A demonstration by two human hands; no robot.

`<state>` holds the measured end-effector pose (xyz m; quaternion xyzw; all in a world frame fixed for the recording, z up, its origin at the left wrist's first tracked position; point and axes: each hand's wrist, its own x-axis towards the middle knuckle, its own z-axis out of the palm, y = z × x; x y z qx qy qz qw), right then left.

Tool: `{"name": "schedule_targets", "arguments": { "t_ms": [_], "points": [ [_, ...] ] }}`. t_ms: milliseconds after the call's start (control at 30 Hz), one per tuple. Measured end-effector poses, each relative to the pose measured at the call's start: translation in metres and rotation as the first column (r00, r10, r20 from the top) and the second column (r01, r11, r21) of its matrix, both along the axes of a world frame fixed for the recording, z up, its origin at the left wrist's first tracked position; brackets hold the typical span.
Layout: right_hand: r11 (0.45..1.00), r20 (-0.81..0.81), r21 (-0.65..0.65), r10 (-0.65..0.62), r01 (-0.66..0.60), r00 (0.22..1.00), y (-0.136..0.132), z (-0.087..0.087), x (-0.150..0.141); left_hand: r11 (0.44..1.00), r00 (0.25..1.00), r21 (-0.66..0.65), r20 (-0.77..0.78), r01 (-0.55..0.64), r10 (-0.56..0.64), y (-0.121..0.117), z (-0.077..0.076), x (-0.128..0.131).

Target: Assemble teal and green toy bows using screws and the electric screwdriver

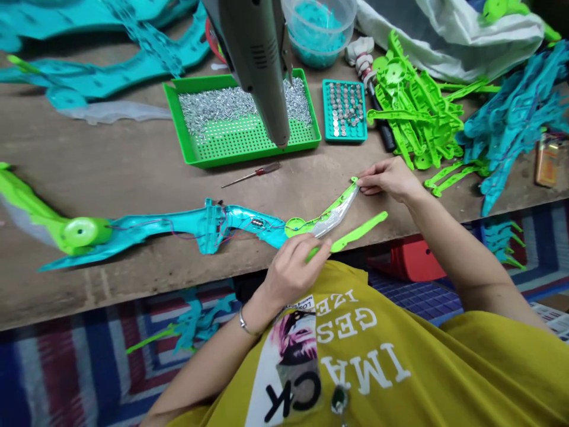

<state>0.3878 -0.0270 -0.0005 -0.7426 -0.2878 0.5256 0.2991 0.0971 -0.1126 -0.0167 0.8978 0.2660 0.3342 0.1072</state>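
A long bow-shaped toy body [178, 223] of blue plastic lies along the table's front, with thin wires and small metal parts showing inside it. Its right limb is a lime-green shell [331, 210] with a clear strip [340, 214] fitted along it. My right hand [386, 179] pinches the tip of that limb between thumb and fingers. My left hand [294, 268] is closed round one end of a loose green limb cover [361, 231], beside the limb's round base. The left fingertips are partly hidden.
A grey electric screwdriver [262, 77] hangs over a green basket [195, 159] of screws. A small screwdriver [253, 174] lies before it. Right of the basket are a teal tray [326, 112] of round metal pieces, green parts [413, 112] and blue parts [520, 124].
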Motion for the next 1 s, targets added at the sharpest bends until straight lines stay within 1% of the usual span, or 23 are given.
{"name": "schedule_targets", "arguments": {
  "t_ms": [67,167,300,400,467,600,733,867,1000],
  "points": [
    [1.0,0.001,-0.001,-0.003,0.003,1.0,0.0,0.001,-0.001,0.999,0.999,-0.005,-0.023,-0.041,0.041,0.002,-0.002,0.004],
    [1.0,0.004,-0.011,-0.006,0.006,1.0,0.001,0.003,-0.002,0.999,0.998,-0.014,-0.032,-0.053,0.052,0.004,0.0,0.004],
    [1.0,0.007,-0.005,0.003,-0.003,1.0,0.001,0.001,0.0,0.998,0.997,-0.048,0.066,0.039,-0.035,0.003,0.013,-0.007],
    [1.0,0.015,0.017,0.013,-0.013,1.0,0.0,-0.002,0.001,0.994,0.989,0.028,0.1,0.103,-0.105,-0.002,0.023,-0.021],
    [0.999,0.018,0.029,0.016,-0.016,1.0,0.0,-0.003,0.001,0.989,0.986,0.074,0.1,0.127,-0.134,-0.005,0.025,-0.031],
    [0.999,0.027,0.042,0.027,-0.028,0.999,-0.001,-0.001,-0.001,0.989,0.986,0.062,0.085,0.135,-0.14,-0.01,0.019,-0.039],
    [0.997,0.021,0.049,0.056,-0.057,0.998,-0.003,0.0,0.001,0.99,0.985,0.025,0.099,0.139,-0.14,-0.011,0.012,-0.037],
    [0.996,0.026,0.049,0.078,-0.08,0.997,-0.003,0.0,0.004,0.989,0.984,0.005,0.1,0.15,-0.15,-0.01,0.011,-0.031],
    [0.996,0.028,0.049,0.078,-0.08,0.997,-0.003,0.0,0.003,0.99,0.986,0.017,0.09,0.137,-0.138,-0.007,0.011,-0.025]
  ]
}}
